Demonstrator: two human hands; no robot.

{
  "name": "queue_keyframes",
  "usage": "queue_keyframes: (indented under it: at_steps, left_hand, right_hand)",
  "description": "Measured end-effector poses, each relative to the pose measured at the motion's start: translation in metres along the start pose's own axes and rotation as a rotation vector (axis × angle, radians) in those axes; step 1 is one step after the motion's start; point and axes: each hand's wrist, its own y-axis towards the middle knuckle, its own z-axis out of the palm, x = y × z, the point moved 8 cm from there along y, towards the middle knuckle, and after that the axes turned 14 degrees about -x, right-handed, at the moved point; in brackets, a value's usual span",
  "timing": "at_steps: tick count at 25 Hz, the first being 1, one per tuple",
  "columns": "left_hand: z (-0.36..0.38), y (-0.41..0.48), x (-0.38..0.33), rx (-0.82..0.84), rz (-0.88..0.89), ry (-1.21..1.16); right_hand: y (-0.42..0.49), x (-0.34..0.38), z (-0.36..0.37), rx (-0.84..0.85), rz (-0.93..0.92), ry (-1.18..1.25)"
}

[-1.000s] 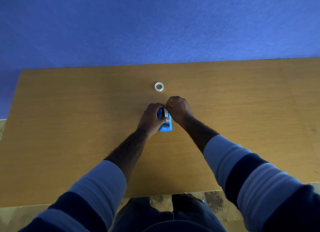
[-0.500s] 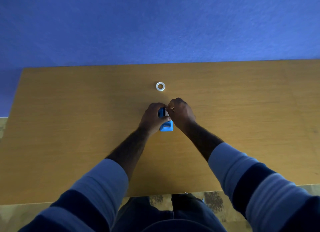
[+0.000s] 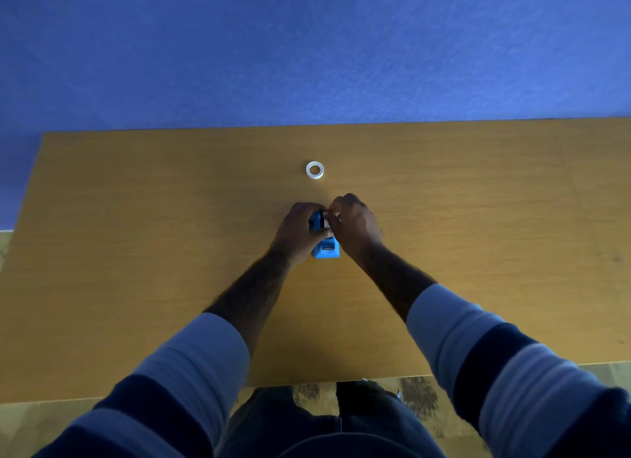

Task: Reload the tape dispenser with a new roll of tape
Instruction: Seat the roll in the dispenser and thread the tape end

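Our left hand clamps the blue dispenser; right fingers pinch the white roll directly above its cradle.

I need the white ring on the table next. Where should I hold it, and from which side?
The white ring lies flat and alone on the table, beyond both hands. Come from above, one finger through its open centre and the thumb on the outer wall. Probably the right hand, which looks nearer.

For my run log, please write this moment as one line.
left hand: grips blue dispenser | right hand: fingers at white roll in dispenser | white ring: apart on table
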Motion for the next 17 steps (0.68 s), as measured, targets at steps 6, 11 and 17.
queue_keyframes:
  at_steps: [6,11,17]
  left_hand:
    - [0.003,-0.002,-0.005,-0.008,0.007,0.054]
    - [0.003,-0.003,-0.004,0.009,-0.003,0.052]
    - [-0.001,-0.002,-0.002,0.011,0.011,0.021]
  right_hand:
    - [0.000,0.004,-0.002,-0.023,0.042,-0.030]
    - [0.010,0.003,0.003,0.034,0.090,-0.071]
    - [-0.002,0.003,-0.002,-0.022,0.050,-0.020]
